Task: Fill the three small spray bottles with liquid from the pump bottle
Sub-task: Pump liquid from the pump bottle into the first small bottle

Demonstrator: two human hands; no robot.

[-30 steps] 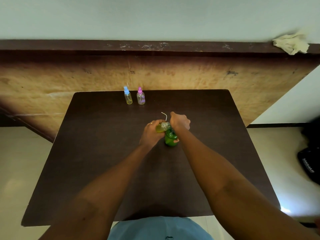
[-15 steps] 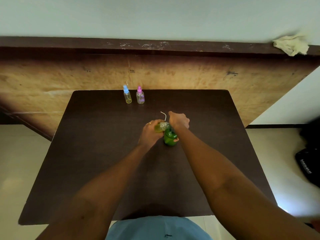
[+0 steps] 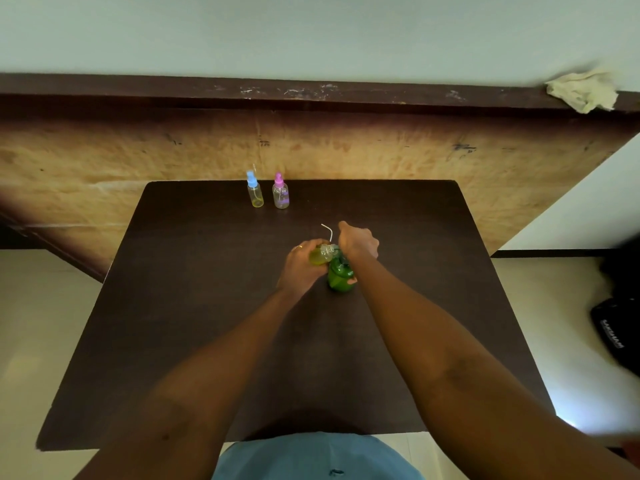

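Spray bottle (image 3: 320, 255) tilted in left hand (image 3: 300, 270); right hand (image 3: 358, 242) on pump bottle (image 3: 340, 276).

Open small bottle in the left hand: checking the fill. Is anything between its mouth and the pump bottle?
Nothing visible: the small bottle in the left hand has its mouth at the top of the green pump bottle, under the right hand.

The person is wearing a light blue fabric garment (image 3: 311, 459), showing at the bottom edge with a small dark mark on its front. Both forearms (image 3: 221, 368) are showing bare. A thin metallic ring (image 3: 298, 247) is glinting on a finger of the left grip (image 3: 299, 268).
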